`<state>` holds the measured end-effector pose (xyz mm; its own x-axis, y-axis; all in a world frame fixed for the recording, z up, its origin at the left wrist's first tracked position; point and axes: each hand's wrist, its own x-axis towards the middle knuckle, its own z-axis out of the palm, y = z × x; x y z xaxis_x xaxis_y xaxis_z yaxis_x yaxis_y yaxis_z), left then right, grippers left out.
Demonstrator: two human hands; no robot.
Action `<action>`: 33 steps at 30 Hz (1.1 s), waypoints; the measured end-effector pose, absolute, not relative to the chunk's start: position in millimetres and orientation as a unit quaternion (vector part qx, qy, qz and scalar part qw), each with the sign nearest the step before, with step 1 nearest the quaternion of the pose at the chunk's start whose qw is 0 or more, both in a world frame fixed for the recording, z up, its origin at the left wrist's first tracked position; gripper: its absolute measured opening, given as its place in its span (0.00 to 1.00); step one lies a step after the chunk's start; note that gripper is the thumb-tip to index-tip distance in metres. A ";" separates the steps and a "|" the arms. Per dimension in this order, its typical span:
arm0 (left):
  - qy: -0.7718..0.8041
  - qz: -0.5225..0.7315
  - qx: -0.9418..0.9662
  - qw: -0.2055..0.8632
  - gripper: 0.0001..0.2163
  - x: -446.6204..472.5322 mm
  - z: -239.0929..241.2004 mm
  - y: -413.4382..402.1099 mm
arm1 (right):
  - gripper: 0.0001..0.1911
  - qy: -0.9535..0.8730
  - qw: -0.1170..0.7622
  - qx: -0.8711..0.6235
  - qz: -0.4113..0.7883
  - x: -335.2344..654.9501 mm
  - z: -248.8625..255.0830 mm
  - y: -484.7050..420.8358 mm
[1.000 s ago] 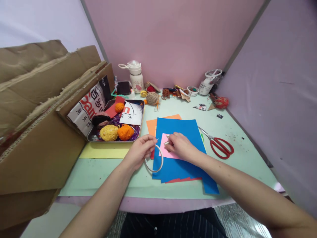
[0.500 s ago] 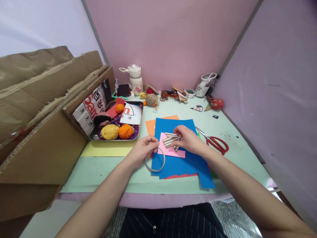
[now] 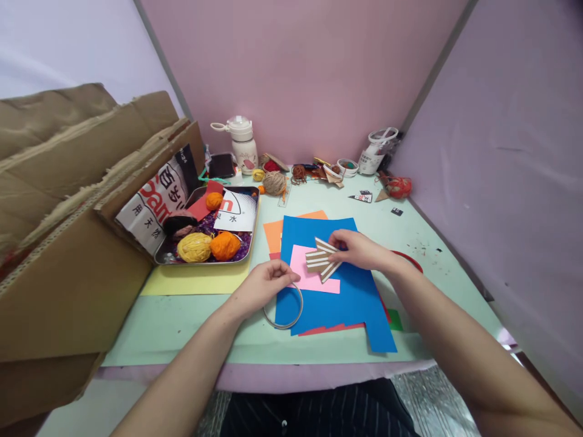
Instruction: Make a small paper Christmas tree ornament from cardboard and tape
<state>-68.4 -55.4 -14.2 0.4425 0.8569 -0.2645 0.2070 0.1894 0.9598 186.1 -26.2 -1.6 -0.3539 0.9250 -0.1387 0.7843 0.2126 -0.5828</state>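
Since the frame half a second back, the right hand (image 3: 357, 247) had shifted slightly rightward, uncovering more of a striped cardboard piece (image 3: 321, 260); the right forearm now hid most of the scissors. Landmark: the blue paper sheet (image 3: 337, 309).

Far left of the blue sheet: brown cardboard sheets (image 3: 77, 273) stood on edge. Nearer, still left: a shallow metal tray (image 3: 228, 263), with a yellow yarn ball (image 3: 194, 247) and an orange yarn ball (image 3: 225, 246) side by side at its front. Yellow paper (image 3: 200, 282) lay partly under the tray. Beyond the blue sheet, to the left: a white bottle (image 3: 245, 149), upright.

At the blue sheet's left edge, the left hand (image 3: 268, 282) pinched a thin ring (image 3: 302, 300) at its top, fingers close together; the ring hung partly across that edge. Orange paper (image 3: 272, 238) stuck out from the upper left corner.

On the blue sheet: a pink paper cutout (image 3: 300, 276). Above it, brown with white stripes, the cardboard piece, its right part held in a narrow finger grip by the right hand. Could not tell whether it touched the pink.

Right of the blue sheet: one red loop of the scissors (image 3: 410, 258) showed behind the forearm. Farther back on that side: a red yarn bundle (image 3: 399, 187).
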 end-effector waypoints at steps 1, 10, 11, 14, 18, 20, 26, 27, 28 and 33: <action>0.456 0.263 0.574 0.628 0.10 -69.0 -14.4 -55.4 | 0.12 -0.755 0.147 -0.540 0.340 191.2 3.1 -28.2; 0.429 0.346 0.446 0.705 0.10 -81.1 -14.2 -47.4 | 0.06 -0.837 0.324 -0.405 0.174 183.0 -12.0 -49.7; 0.430 0.350 0.444 0.704 0.10 -81.1 -13.7 -46.7 | 0.06 -0.855 0.298 -0.387 0.173 180.9 -17.0 -49.5; 0.437 0.344 0.447 0.701 0.11 -79.6 -13.2 -46.2 | 0.07 -0.884 0.223 -0.367 0.185 180.1 -25.4 -48.3; 0.444 0.334 0.457 0.694 0.10 -77.5 -13.3 -46.9 | 0.07 -0.883 0.189 -0.377 0.207 186.5 -23.8 -48.6; 0.450 0.326 0.465 0.689 0.10 -76.8 -9.1 -46.8 | 0.07 -0.868 0.218 -0.393 0.210 190.0 -22.0 -48.7; 0.453 0.261 0.577 0.627 0.08 -62.8 27.9 -41.3 | 0.22 -0.829 0.225 -0.465 0.214 195.5 -24.4 -45.1; 0.441 0.242 0.597 0.625 0.08 -57.4 32.6 -39.3 | 0.22 -0.829 0.216 -0.468 0.216 195.4 -25.6 -44.5; 0.434 0.225 0.614 0.620 0.08 -51.3 35.3 -37.0 | 0.22 -0.830 0.210 -0.469 0.217 194.9 -26.8 -44.2; 0.470 0.199 0.664 0.546 0.08 -22.9 16.4 -27.2 | 0.16 -0.829 0.207 -0.480 0.199 190.2 -32.1 -44.9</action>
